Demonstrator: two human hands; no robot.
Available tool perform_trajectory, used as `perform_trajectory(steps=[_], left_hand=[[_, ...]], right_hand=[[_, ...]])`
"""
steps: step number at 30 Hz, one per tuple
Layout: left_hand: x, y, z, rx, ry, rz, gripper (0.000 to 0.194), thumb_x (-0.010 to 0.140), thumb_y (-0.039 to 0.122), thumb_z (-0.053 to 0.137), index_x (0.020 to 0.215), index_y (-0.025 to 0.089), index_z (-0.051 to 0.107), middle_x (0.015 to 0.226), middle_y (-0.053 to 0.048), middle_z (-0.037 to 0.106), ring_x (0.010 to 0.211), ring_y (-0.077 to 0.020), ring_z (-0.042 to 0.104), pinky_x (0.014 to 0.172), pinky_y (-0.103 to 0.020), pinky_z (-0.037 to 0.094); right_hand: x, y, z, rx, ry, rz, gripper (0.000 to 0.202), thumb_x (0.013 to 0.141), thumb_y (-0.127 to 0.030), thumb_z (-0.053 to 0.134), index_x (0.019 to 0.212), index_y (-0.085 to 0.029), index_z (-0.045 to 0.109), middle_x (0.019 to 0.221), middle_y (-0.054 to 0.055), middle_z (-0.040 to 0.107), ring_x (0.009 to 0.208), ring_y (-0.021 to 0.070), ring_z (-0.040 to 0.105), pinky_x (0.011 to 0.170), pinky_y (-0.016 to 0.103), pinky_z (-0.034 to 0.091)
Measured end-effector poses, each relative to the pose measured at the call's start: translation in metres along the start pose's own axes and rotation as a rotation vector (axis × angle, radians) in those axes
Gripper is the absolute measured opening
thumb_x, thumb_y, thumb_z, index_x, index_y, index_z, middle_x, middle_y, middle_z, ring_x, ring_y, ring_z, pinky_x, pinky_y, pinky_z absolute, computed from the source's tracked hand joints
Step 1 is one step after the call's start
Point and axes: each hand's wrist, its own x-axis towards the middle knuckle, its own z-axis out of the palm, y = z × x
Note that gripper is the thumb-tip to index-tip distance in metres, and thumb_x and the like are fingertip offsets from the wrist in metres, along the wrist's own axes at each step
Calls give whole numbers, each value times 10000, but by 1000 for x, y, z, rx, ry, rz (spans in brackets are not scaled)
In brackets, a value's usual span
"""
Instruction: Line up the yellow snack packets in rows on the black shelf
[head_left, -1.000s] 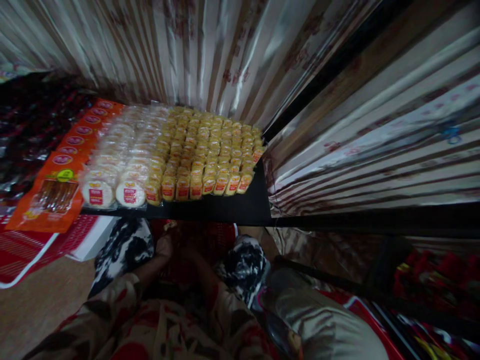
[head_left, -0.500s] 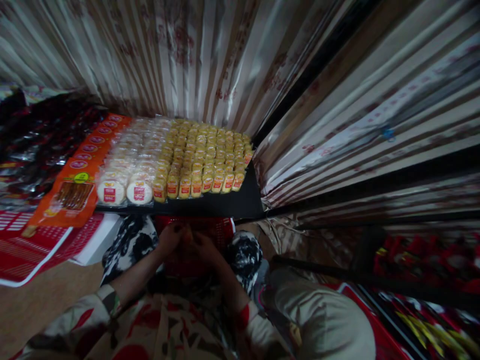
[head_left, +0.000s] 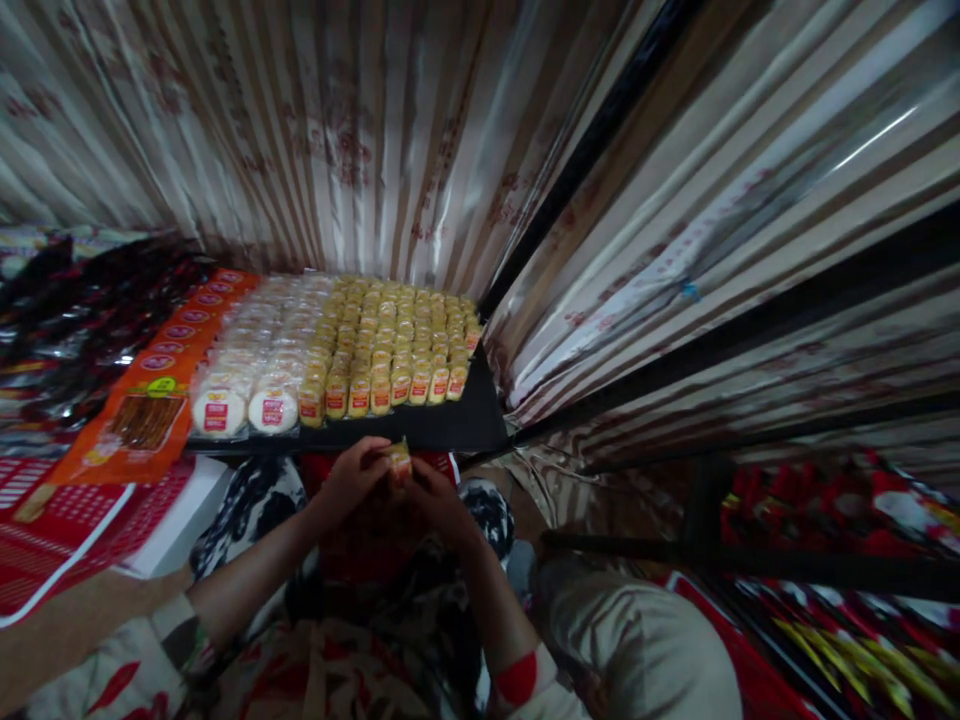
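A person in a patterned shirt, seen from the head camera, holds a small yellow packet between two hands, just on the near side of a black shelf and over a red basket. The left grip pinches the packet's left side and the right grip its right, slightly lower; dim light and blur hide exactly how the fingertips sit. Beyond, rows of similar yellow packets fill the right part of the shelf, with round white packets to their left and an orange bag farther left, overhanging the near edge. A striped curtain hangs on the far side.

The held packet looks light, and its shiny wrapper is likely thin, slick and quick to crinkle. What is inside appears to be a baked snack, probably stiff but crumbly, so a hard squeeze could break it. A soft pinch on two opposite sides seems the surest hold, sparing the broad faces; taking it by the wrapper's top alone may let it swing or slip.
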Motion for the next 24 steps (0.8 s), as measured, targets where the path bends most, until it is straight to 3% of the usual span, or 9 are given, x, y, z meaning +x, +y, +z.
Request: perform_trajectory(steps=[4, 8, 11, 16, 20, 24], left_hand=[[10, 23, 5, -65, -78, -3, 406, 682, 313, 561, 1050, 142, 551, 884, -55, 649, 709, -154, 619, 671, -289, 506], [27, 54, 18, 3, -138, 33, 426, 709, 340, 571, 1085, 142, 551, 769, -15, 626, 588, -110, 550, 560, -230, 454], [48, 77, 31, 96, -124, 142, 332, 718, 277, 569, 1024, 150, 591, 755, -6, 626, 597, -100, 536, 574, -213, 440], [95, 119, 54, 311, -104, 370, 280, 742, 206, 550, 1013, 185, 619, 828, -8, 644, 676, -110, 557, 673, -229, 463], [131, 152, 74, 449, -114, 444, 302, 765, 213, 542, 1056, 183, 617, 873, -24, 661, 752, -136, 586, 742, -257, 467], [166, 169, 95, 465, -151, 456, 283, 773, 200, 550, 1044, 158, 621, 941, -47, 674, 816, -150, 603, 767, -264, 470]], right_hand=[[5, -8, -6, 43, 109, -76, 409, 808, -393, 577, 1185, -243, 529, 1078, 29, 642, 1013, 198, 592, 926, 367, 447], [11, -16, -20, 28, 247, -145, 396, 819, -384, 564, 1185, -243, 512, 1052, 32, 650, 953, 183, 612, 875, 346, 485], [19, -25, -34, -81, 403, -233, 396, 833, -382, 539, 1198, -231, 518, 1126, 54, 615, 982, 180, 598, 884, 331, 486], [38, -51, -67, -474, 712, -399, 443, 850, -359, 503, 1260, -191, 490, 1217, 106, 547, 1099, 211, 525, 972, 377, 420], [59, -70, -94, -695, 820, -442, 557, 838, -351, 512, 1350, -176, 382, 1299, 118, 490, 1190, 239, 452, 1020, 411, 357], [87, -72, -120, -737, 915, -416, 555, 846, -325, 471, 1362, -162, 350, 1322, 125, 468, 1198, 241, 446, 1004, 406, 364]])
